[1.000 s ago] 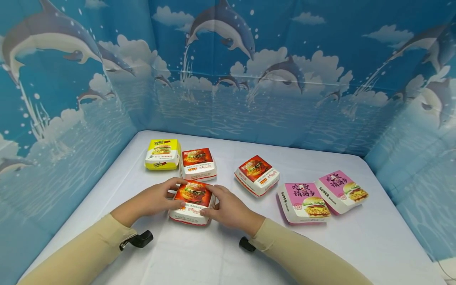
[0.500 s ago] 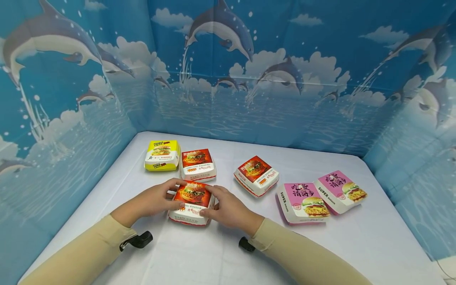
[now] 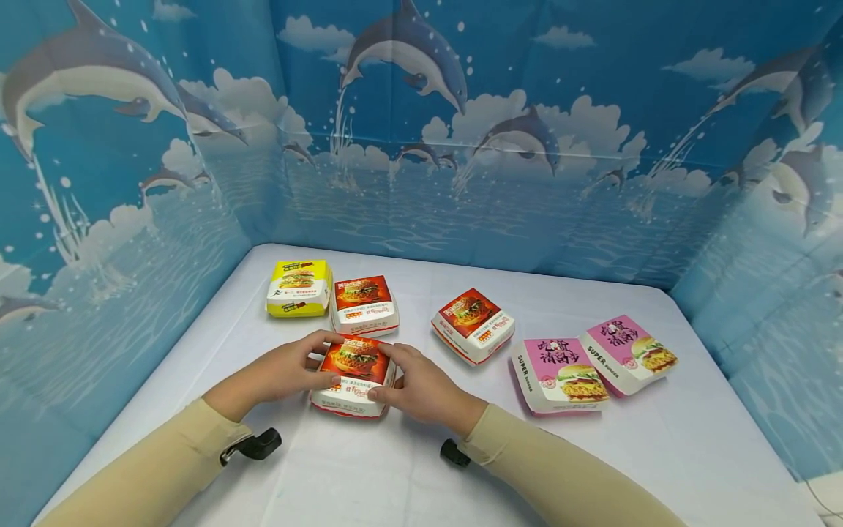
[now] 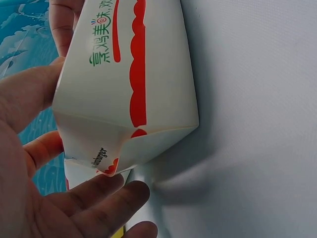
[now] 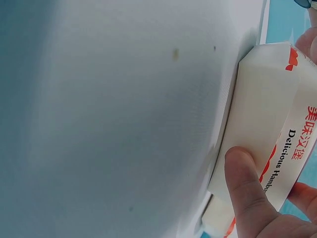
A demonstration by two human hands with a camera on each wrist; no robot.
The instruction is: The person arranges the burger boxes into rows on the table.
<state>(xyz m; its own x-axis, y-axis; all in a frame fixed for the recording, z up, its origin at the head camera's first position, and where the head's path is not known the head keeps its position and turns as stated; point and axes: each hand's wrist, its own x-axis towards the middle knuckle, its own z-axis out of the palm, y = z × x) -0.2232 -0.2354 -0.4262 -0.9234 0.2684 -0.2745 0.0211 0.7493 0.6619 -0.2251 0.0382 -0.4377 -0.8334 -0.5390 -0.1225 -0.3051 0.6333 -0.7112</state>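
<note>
Between both hands stands a red-and-white burger box [image 3: 358, 362], closed, on the white tablecloth. My left hand [image 3: 282, 374] holds its left side, with a fingertip on the far top edge and the thumb near the left front. Opposite, my right hand [image 3: 424, 386] grips the right side, index finger at the far right corner and thumb toward the front. The left wrist view has the box's white side [image 4: 99, 94] with some lower fingers [image 4: 114, 201] spread beside its corner. In the right wrist view one finger lies against the box wall [image 5: 262, 114].
A second red box [image 3: 364, 304] sits just behind the held one, beside a yellow box [image 3: 299, 288]. Farther right are another red box [image 3: 473, 326] and two pink boxes, one nearer [image 3: 560, 375] and one behind [image 3: 628, 354]. A dolphin-print curtain [image 3: 421, 197] borders the table.
</note>
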